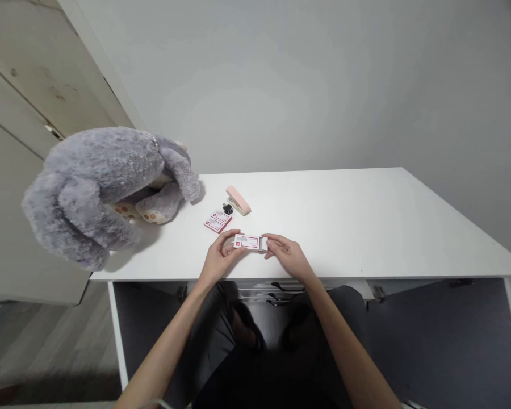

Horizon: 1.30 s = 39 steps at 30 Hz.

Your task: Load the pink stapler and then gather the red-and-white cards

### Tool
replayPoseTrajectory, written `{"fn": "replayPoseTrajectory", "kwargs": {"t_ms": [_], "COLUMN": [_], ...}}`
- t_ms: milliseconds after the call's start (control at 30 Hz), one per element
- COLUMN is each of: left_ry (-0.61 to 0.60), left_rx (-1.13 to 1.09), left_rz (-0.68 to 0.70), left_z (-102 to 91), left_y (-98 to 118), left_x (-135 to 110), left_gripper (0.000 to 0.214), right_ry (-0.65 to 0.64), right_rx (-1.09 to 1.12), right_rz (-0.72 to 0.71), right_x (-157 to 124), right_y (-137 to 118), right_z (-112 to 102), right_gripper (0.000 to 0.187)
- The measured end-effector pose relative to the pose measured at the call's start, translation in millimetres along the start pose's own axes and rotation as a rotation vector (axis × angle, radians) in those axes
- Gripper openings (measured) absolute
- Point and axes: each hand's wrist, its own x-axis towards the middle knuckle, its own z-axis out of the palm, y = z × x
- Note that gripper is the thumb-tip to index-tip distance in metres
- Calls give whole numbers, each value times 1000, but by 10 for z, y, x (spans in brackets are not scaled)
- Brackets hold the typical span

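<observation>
My left hand grips the left end of a small white and red staple box just above the white table. My right hand pinches the box's right end, where an inner tray sticks out a little. Both hands are closed on the box near the table's front edge. Two more red and white small boxes lie flat a short way behind my left hand. A pink stapler lies further back, with a small black object beside it.
A large grey plush elephant sits on the table's left end, overhanging the edge. A pale wall rises behind the table. A wooden door stands at the left. My legs are under the table.
</observation>
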Motion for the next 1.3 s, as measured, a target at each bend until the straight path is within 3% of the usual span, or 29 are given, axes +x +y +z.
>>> {"fn": "replayPoseTrajectory", "kwargs": {"t_ms": [200,433,800,1000,1133,1300], "left_ry": [-41,-99,-176,-137,-94,106], "left_rx": [8,18,312,359,334,517], "left_rz": [-28,-26,117,121,175,284], "left_z": [19,51,101,161,162,-10], "left_y": [71,94,44,69,98,107], "left_x": [-38,-58,-98,-111,-111,-83], "left_gripper": [68,79,97,92,77,66], "right_ry": [-44,-90,-114,-128,-131,-121], "right_rx": [102,106,25,-43,-3,19], "right_rz": [34,17,11,-1,-1,0], "right_x": [-9,-30,-42,-58,-55,-53], "right_y": [-1,-20,-31,-80,-68,-76], "right_z": [30,47,50,58,59,61], "right_gripper": [59,52,48,44,46,47]}}
